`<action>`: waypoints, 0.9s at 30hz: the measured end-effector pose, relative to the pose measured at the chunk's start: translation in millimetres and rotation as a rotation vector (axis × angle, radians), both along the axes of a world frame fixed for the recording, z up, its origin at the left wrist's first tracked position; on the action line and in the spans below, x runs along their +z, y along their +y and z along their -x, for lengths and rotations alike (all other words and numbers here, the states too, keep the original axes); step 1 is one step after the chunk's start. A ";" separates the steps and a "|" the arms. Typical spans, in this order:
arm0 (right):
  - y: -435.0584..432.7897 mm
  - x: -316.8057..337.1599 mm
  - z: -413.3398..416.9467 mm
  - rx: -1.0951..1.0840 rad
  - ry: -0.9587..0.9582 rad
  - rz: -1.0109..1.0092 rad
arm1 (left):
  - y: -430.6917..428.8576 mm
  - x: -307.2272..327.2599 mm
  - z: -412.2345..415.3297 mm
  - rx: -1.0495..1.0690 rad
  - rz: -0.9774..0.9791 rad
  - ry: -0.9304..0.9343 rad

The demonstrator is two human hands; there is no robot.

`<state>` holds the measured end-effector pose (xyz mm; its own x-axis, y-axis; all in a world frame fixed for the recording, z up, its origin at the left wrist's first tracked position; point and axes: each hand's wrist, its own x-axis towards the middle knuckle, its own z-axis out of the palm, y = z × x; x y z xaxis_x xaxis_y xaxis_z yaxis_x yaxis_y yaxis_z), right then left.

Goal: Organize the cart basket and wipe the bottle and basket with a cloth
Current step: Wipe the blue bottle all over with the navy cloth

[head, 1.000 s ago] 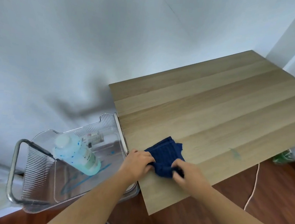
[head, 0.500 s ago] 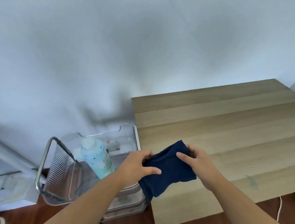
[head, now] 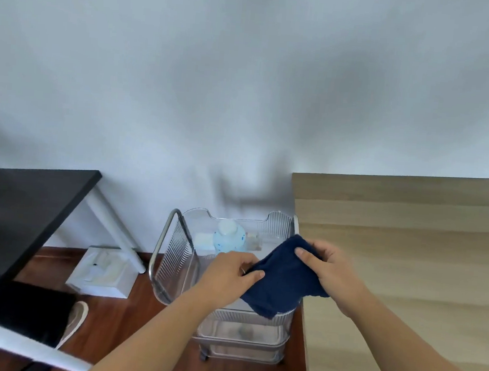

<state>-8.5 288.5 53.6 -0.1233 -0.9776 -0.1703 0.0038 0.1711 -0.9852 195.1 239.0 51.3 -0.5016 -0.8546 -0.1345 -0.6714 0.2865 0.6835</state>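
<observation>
A dark blue cloth (head: 282, 280) hangs in the air over the clear plastic cart basket (head: 182, 257), held by both hands. My left hand (head: 229, 272) pinches its left edge. My right hand (head: 328, 266) grips its upper right corner. Inside the basket stands a pale blue bottle (head: 229, 238) with a white cap and blue speckles, near the far wall. A small clear item (head: 253, 241) sits to the right of the bottle, and a white block (head: 204, 241) to its left. The cloth hides the basket's near right part.
A light wooden table (head: 408, 259) stands right of the cart, touching it. A black table (head: 22, 210) with a white leg stands at left. A white box (head: 102, 273) lies on the dark wood floor. Lower cart tiers (head: 242, 336) show beneath the basket.
Both hands lifted the cloth off the wooden table and carried it left, over the cart basket. The view swung left, bringing the black table and white box into sight.
</observation>
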 end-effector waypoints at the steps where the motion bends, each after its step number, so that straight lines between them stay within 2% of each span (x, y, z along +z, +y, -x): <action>1: -4.6 3.1 -6.6 0.022 0.060 0.022 | 1.7 -2.9 -4.0 0.032 -0.024 0.036; 5: -25.3 4.0 -21.4 0.039 0.177 0.032 | 2.7 -14.5 -18.3 0.251 -0.019 0.188; 10: -50.9 -9.1 -44.6 0.010 0.209 0.006 | -8.1 -27.1 -40.8 0.414 0.070 0.138; 15: -87.8 -23.0 -64.5 0.000 0.341 -0.064 | -26.7 -41.1 -55.0 0.482 0.030 0.170; 20: -113.6 -34.1 -69.8 -0.080 0.359 -0.219 | -52.5 -45.2 -55.3 0.424 -0.018 0.137; 25: -126.6 -35.8 -75.7 -0.056 0.363 -0.294 | -75.0 -44.1 -52.5 0.208 0.198 0.105; 27: -129.4 -32.5 -77.7 -0.047 0.360 -0.293 | -85.5 -40.5 -49.7 0.139 0.211 0.122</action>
<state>69.2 159.1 21.1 -0.2684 -0.8867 -0.3765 -0.3146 0.4501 -0.8357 244.8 153.4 10.8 -0.3796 -0.9189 0.1076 -0.6307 0.3421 0.6965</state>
